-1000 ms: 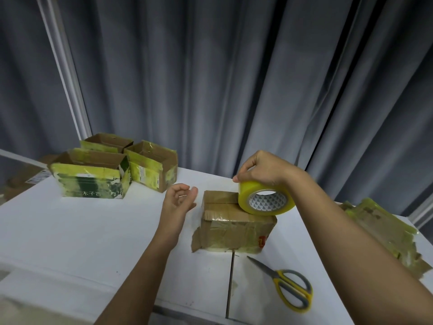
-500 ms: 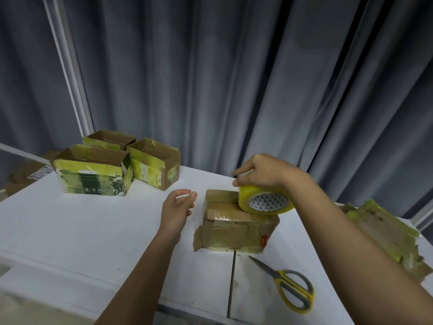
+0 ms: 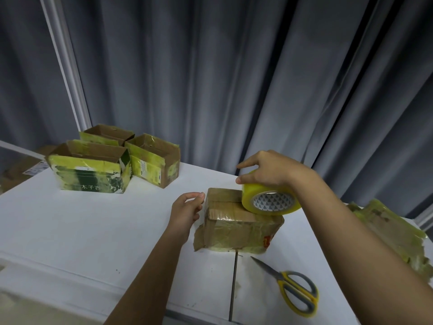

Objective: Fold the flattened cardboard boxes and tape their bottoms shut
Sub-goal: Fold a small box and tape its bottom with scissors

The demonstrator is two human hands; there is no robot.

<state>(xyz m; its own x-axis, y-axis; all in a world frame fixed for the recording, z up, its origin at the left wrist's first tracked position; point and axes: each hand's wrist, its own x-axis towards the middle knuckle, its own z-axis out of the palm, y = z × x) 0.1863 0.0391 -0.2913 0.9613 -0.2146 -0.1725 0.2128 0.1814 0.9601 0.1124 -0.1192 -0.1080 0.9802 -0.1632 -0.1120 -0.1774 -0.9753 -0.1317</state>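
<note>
On a white table (image 3: 70,231) before grey curtains (image 3: 234,78), far left, stood three folded green-and-brown boxes (image 3: 91,171), open tops up, touching one another in a cluster near the back edge. Moving right, approx. mid-table, the left hand (image 3: 186,211) hovered w/ fingers loosely curled and a little apart, holding nothing, fingertips just beside the left side of a small brown cardboard box (image 3: 236,227); whether they touched it couldn't be told. That box sat closed side up, wrapped in old clear tape, one loose flap sticking out at its lower left corner. On its top right rested a roll of yellowish clear tape (image 3: 271,200), tilted so the patterned core faced the camera. The right hand (image 3: 269,170) gripped the roll from above, fingers curled over its rim, index finger extended toward the left. In front of the box, nearer the camera, lay yellow-and-grey scissors (image 3: 293,289), blades shut, tips pointing back-left. Far right, a pile of flattened green-taped cardboard (image 3: 396,235) lay along the table edge.
</note>
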